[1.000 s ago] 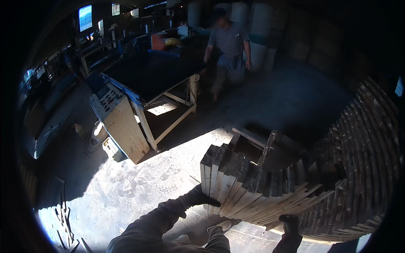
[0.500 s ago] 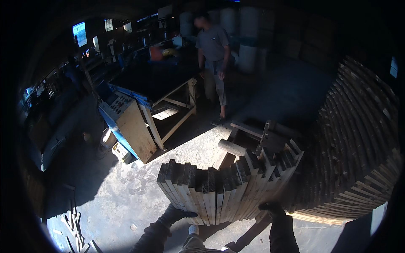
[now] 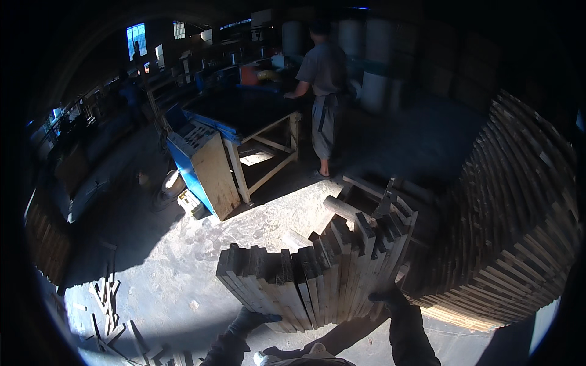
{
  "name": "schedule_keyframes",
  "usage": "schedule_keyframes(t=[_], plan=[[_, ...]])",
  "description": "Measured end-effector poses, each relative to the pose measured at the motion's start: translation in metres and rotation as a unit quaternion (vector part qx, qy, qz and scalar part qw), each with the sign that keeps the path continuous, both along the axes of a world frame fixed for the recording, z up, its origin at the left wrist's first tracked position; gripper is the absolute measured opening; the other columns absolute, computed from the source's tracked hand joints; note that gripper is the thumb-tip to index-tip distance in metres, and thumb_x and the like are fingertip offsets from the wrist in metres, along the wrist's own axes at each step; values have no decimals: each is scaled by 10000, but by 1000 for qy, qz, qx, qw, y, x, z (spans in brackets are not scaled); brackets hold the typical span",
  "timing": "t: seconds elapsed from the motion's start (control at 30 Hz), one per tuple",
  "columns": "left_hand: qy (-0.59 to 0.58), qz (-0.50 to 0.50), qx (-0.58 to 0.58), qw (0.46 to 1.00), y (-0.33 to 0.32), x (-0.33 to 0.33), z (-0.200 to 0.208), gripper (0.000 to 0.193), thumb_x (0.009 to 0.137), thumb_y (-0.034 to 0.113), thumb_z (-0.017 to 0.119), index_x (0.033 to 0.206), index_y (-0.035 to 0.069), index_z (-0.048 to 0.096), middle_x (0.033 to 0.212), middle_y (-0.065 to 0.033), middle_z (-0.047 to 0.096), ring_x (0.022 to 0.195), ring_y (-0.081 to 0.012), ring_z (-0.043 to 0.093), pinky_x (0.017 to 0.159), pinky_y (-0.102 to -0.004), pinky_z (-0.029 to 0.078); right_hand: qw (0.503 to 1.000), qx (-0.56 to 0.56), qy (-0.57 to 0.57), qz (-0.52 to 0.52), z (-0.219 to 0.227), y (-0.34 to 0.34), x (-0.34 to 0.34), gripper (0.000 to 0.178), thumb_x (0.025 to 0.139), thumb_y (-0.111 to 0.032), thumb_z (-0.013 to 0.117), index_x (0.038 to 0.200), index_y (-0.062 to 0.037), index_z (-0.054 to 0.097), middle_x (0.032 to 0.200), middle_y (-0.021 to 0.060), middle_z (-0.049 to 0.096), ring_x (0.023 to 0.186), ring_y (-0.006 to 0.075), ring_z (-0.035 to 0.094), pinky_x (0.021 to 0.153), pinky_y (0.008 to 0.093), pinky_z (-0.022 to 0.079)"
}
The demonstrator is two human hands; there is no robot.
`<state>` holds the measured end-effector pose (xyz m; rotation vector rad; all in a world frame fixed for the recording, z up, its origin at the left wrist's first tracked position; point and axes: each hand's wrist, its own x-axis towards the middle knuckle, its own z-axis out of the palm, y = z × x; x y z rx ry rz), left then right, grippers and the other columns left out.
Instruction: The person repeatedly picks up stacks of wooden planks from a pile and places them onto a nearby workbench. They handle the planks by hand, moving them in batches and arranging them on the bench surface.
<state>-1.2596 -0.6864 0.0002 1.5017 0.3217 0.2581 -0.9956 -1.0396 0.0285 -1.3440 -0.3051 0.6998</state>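
A thick bundle of wooden slats [image 3: 305, 293] stands on end in front of me, its dark tops uneven and fanned out. My left hand [image 3: 251, 319], in a dark glove, presses its lower left side with the thumb lying along the wood. On the lower right side my right hand [image 3: 389, 297], also gloved, grips the bundle, so the slats are clamped between both hands. Most of the fingers are hidden behind the wood.
A tall stack of slats [image 3: 519, 226] curves along the right. Ahead are a low wooden frame [image 3: 360, 185] and a blue-edged machine table [image 3: 207, 125], where a person [image 3: 323, 79] stands. Loose wood strips [image 3: 108, 299] lie on the floor at left.
The bundle and both hands have shifted slightly left in view, and the scene beyond has moved right. The person has turned away toward the machine table, a hand on its edge.
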Motion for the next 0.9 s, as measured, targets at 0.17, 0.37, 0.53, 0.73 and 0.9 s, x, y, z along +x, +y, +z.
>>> schedule_keyframes(t=[0.17,0.37,0.53,0.73,0.9], plan=[[64,10,116,991,29,-69,-5,911,665,161,928,1406,37,412,1299,-98,563,1182,-232,547,1010,-403,490,997,-31,20,63,11,43,-32,919,607,-42,897,1413,-15,454,1348,122,578,1292,294,502,1124,397,371],[13,71,50,996,65,-146,7,852,674,105,913,1382,38,443,1285,-98,575,1177,-237,559,1012,-402,492,991,-19,-49,126,-30,105,-68,975,609,-148,932,1438,-18,433,1354,138,577,1310,298,490,1125,412,358],[41,121,-9,992,91,-214,24,816,670,109,913,1353,31,474,1244,-96,603,1158,-222,575,1007,-402,494,985,11,-18,173,-33,170,-114,967,623,-162,932,1438,-25,431,1347,125,576,1310,284,488,1118,402,361],[61,116,139,982,151,-297,-29,748,679,209,915,1294,33,528,1187,-74,637,1124,-190,590,976,-379,497,972,44,-28,229,-34,241,-159,924,614,-176,944,1400,-27,481,1322,93,591,1278,239,509,1095,383,387],[71,114,181,974,163,-332,-36,749,678,234,915,1294,47,532,1167,-61,647,1087,-191,600,961,-372,501,973,11,-24,228,-18,258,-192,922,609,-179,952,1392,-23,491,1313,78,599,1252,225,527,1087,370,395]])
